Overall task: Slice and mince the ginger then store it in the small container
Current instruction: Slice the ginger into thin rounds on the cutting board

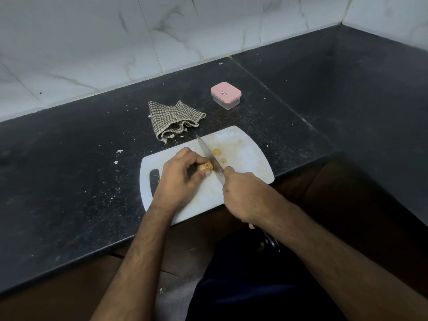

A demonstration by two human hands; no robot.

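A knob of ginger (205, 166) lies on the white cutting board (250, 154), and my left hand (179, 177) grips it with curled fingers. My right hand (245, 195) holds the knife (207, 151) by its handle, with the index finger laid along the spine. The blade stands against the ginger's right end, tip pointing away from me. Two yellow ginger slices (219, 155) lie just right of the blade. The small clear container (226, 95) with its pink lid on stands behind the board.
A checked cloth (172, 119) lies crumpled at the board's far left corner. The black counter (69, 170) carries scattered crumbs and turns a corner on the right. Its front edge runs under the board's near side. White marble tiles rise behind.
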